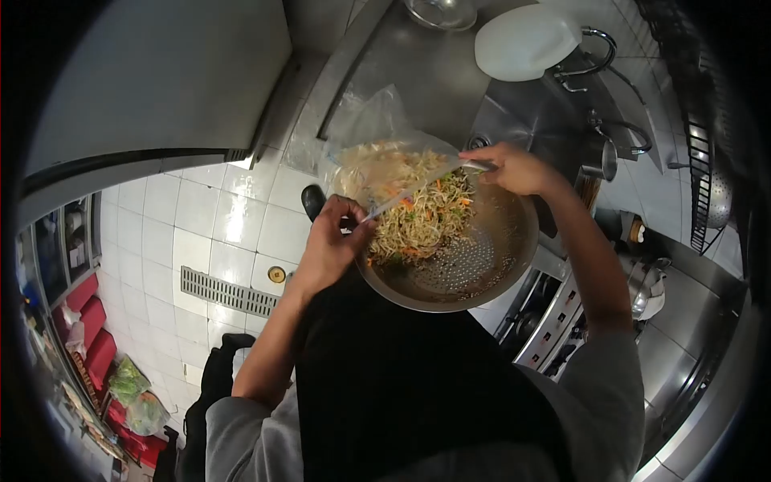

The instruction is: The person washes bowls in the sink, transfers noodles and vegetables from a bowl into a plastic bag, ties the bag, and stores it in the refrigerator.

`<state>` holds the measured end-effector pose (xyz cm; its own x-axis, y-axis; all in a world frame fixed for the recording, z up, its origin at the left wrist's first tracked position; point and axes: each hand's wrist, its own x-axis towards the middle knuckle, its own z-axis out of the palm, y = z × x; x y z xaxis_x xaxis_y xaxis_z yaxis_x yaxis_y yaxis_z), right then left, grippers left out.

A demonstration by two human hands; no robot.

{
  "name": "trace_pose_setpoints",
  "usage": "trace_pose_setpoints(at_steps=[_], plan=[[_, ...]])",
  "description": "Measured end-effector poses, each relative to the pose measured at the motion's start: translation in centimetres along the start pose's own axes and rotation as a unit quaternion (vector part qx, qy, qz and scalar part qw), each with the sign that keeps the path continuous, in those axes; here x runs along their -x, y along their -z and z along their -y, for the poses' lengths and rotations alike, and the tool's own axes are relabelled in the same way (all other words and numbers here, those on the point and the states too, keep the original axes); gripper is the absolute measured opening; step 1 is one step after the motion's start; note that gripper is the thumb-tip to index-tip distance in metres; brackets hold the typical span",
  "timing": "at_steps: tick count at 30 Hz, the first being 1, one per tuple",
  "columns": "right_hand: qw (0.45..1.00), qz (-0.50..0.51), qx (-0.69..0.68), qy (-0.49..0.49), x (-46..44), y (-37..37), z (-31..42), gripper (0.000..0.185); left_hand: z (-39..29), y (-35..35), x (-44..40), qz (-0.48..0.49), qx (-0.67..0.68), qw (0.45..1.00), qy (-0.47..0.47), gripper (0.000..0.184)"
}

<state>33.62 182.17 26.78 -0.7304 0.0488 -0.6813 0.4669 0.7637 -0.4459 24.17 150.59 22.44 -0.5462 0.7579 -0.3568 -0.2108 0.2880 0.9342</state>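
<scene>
A large metal colander (502, 277) with a perforated bottom sits in front of my black apron. It holds a heap of shredded vegetables or sprouts (422, 229) with orange and green bits. Over its far side lies a clear plastic bag (373, 116), its mouth edge stretched between my two hands, with more of the shreds seen through the film. My left hand (331, 241) pinches the near left end of that edge, beside the colander rim. At the other end, my right hand (514, 169) closes on the edge above the colander; something greyish shows at its fingertips, too small to name.
A steel counter (418, 64) with a sink (522, 120) lies ahead. On it stand a white plastic jug (526, 44) and a glass-like bowl (442, 12). A stove (554, 321) is at the right. Floor tiles with a drain grate (229, 291) are at left.
</scene>
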Motion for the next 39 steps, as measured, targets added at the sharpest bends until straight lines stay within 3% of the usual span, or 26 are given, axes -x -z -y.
trace_pose_setpoints(at_steps=[1,2,4,7,11,14,20,22,24,26,27,28,29,30,32,33,34,36,37,39], plan=[[0.991,0.059,-0.063,-0.106,0.3,0.8,1.1,0.05,-0.5,0.5,-0.2,0.022,0.007,1.0,-0.009,0.012],[0.991,0.059,-0.063,-0.105,0.2,0.5,0.4,0.05,-0.6,0.7,-0.3,0.022,0.006,1.0,-0.009,0.012],[0.993,0.027,-0.095,0.06,-0.5,0.0,-1.7,0.05,-0.4,1.2,-0.3,0.046,0.013,0.998,-0.039,0.011],[0.985,0.056,-0.166,-0.011,-0.6,-0.1,-2.4,0.05,-0.2,2.0,-0.5,0.068,-0.05,0.996,-0.028,0.009],[0.986,0.044,-0.162,0.002,0.1,0.5,-0.9,0.05,-0.3,2.2,-0.5,0.063,-0.05,0.997,0.021,0.01],[0.977,0.058,-0.206,-0.003,0.2,0.5,-0.6,0.05,0.3,1.8,0.2,0.005,-0.133,0.989,-0.062,0.011],[0.997,0.033,-0.07,-0.029,0.8,1.6,1.7,0.052,-0.7,-0.1,1.8,-0.06,-0.003,0.998,-0.024,0.011],[0.994,-0.039,-0.095,0.03,1.0,1.7,1.8,0.051,-1.6,-0.7,2.3,-0.104,-0.005,0.992,-0.068,0.01],[0.998,-0.028,-0.051,0.017,0.3,1.9,2.3,0.05,-0.6,-1.2,2.2,-0.115,-0.015,0.991,-0.062,0.01],[1.0,-0.023,-0.008,0.001,0.5,1.8,2.2,0.05,0.4,-1.8,0.9,-0.146,0.062,0.987,0.028,0.008],[0.999,-0.037,0.016,0.016,0.2,1.9,1.9,0.047,0.9,-1.9,1.0,-0.171,0.01,0.985,-0.032,0.008],[0.998,-0.045,0.037,0.029,0.1,2.1,2.1,0.045,0.6,-2.2,1.3,-0.197,0.048,0.978,-0.044,0.007],[0.999,-0.001,0.016,-0.035,0.7,2.9,4.0,0.046,0.5,-2.1,1.4,-0.19,0.069,0.979,-0.013,0.008],[0.999,0.009,0.006,-0.04,0.6,1.6,3.0,0.046,0.3,-2.1,2.1,-0.179,0.088,0.98,0.026,0.008],[0.996,0.038,0.079,0.006,-0.8,1.9,1.6,0.047,2.3,-3.1,1.0,-0.173,-0.034,0.984,-0.018,0.009],[0.997,0.039,0.065,-0.011,-0.3,2.6,2.3,0.046,3.3,-3.6,0.8,-0.185,-0.024,0.977,-0.107,0.011],[0.997,0.04,0.068,-0.013,-0.6,3.0,1.8,0.046,1.5,-3.4,1.5,-0.174,-0.021,0.984,-0.034,0.012],[0.999,0.029,0.015,0.038,-0.4,2.0,0.5,0.049,1.4,-3.0,1.8,-0.176,-0.045,0.981,-0.072,0.012],[0.997,0.079,0.009,-0.019,-0.1,2.7,2.3,0.048,0.9,-3.4,1.5,-0.161,-0.019,0.986,-0.04,0.011],[0.997,0.039,0.06,0.021,-0.6,2.7,1.4,0.048,0.4,-3.3,1.5,-0.146,-0.048,0.987,-0.054,0.01]])
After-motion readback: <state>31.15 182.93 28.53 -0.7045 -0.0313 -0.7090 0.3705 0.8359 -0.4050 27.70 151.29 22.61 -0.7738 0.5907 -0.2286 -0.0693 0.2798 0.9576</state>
